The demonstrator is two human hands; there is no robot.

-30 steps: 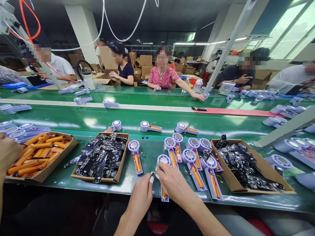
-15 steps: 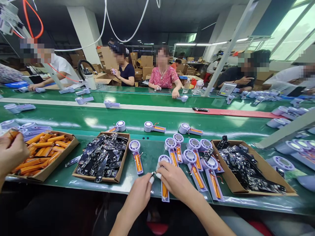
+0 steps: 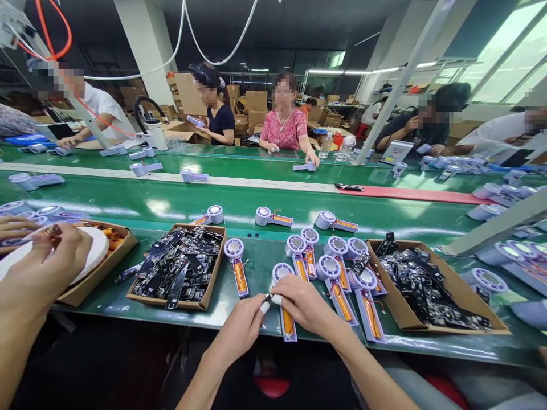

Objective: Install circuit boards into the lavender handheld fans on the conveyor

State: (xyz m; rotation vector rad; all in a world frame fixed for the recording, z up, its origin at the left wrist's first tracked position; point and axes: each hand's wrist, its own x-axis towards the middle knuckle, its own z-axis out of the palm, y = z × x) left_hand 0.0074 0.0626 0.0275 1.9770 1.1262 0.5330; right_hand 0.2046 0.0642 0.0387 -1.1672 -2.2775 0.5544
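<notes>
Small dark part (image 3: 268, 297) clamped in left fingers (image 3: 255, 303), right fingers' (image 3: 285, 287) grip unclear, white disc (image 3: 96, 250) newly over orange cells (image 3: 113, 233)

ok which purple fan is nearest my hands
The purple fan partly hidden behind your right hand, head showing above, handle below; that hand covers none of the others.
</notes>
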